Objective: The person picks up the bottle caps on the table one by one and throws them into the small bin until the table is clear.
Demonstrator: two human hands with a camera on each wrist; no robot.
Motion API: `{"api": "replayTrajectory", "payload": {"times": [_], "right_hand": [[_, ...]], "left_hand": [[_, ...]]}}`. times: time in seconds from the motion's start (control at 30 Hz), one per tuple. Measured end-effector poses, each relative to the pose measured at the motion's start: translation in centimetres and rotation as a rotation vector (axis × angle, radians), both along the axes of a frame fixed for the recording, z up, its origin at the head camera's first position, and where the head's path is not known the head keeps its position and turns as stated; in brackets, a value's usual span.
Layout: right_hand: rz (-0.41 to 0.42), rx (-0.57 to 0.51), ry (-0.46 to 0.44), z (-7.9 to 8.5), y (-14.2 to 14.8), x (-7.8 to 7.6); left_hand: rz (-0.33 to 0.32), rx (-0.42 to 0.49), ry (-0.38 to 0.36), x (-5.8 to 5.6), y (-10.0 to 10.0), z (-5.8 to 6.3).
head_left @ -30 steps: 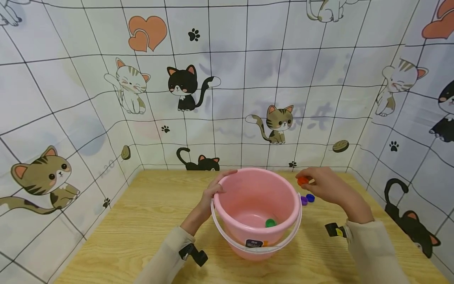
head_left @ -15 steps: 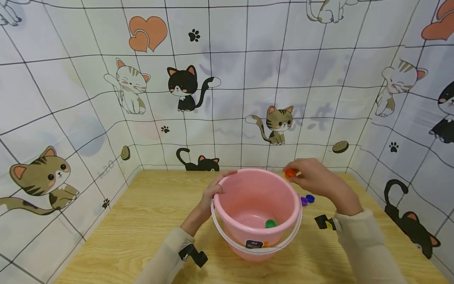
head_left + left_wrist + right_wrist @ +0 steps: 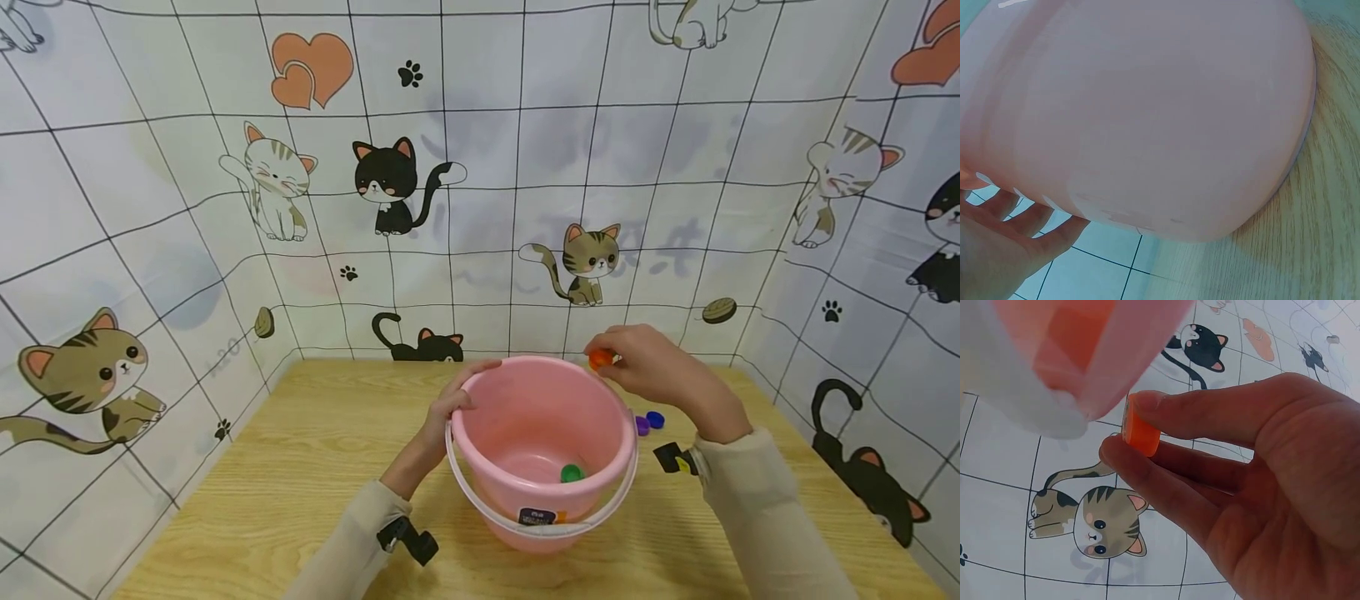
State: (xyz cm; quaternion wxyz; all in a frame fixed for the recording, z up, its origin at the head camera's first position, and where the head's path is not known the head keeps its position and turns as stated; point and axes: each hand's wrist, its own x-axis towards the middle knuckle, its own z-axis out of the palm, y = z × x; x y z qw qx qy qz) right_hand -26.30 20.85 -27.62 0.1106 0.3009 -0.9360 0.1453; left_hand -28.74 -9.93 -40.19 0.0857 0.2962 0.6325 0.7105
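A pink bucket (image 3: 543,417) with a white handle stands on the wooden table. My left hand (image 3: 442,417) grips its rim at the left; in the left wrist view, fingers (image 3: 1054,240) lie along the outside wall. Just beyond the far right of the rim, my right hand (image 3: 648,362) pinches an orange bottle cap (image 3: 600,359) between thumb and fingers. The right wrist view shows this orange cap (image 3: 1142,428) from the side, close to the bucket. Inside the bucket, a green cap (image 3: 572,473) lies on the bottom.
A purple cap (image 3: 642,426) and a blue cap (image 3: 655,419) lie together on the table (image 3: 330,467), right of the bucket. White cloth walls (image 3: 480,192) printed with cats enclose the table at the back and both sides.
My right hand has carried the orange cap left and slightly up, from the bucket's right side to the far right of its rim. My left hand and the bucket stay put.
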Motion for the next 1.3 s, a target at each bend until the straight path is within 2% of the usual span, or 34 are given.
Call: {"api": "replayTrajectory", "payload": {"times": [0.23,0.37,0.57,0.8,1.3], "right_hand": [[0.007,0.02,-0.022,0.6,-0.6,-0.3],[0.04,0.025,0.004,1.0,-1.2,-0.5],[0.041,0.028,0.006,1.8,-2.1,-0.4],[0.096,0.05,0.065,2.4,-2.9,-0.3],[0.139,0.068,0.048,3.1,-4.6,-1.1]], "left_hand": [[0.0,-0.024,-0.005,0.0,0.1,0.1],[0.009,-0.019,-0.007,0.0,-0.1,-0.2],[-0.003,-0.011,0.01,-0.1,-0.1,-0.3],[-0.01,-0.009,0.023,-0.1,-0.1,-0.3],[0.004,-0.012,0.003,0.0,0.0,0.0]]}}
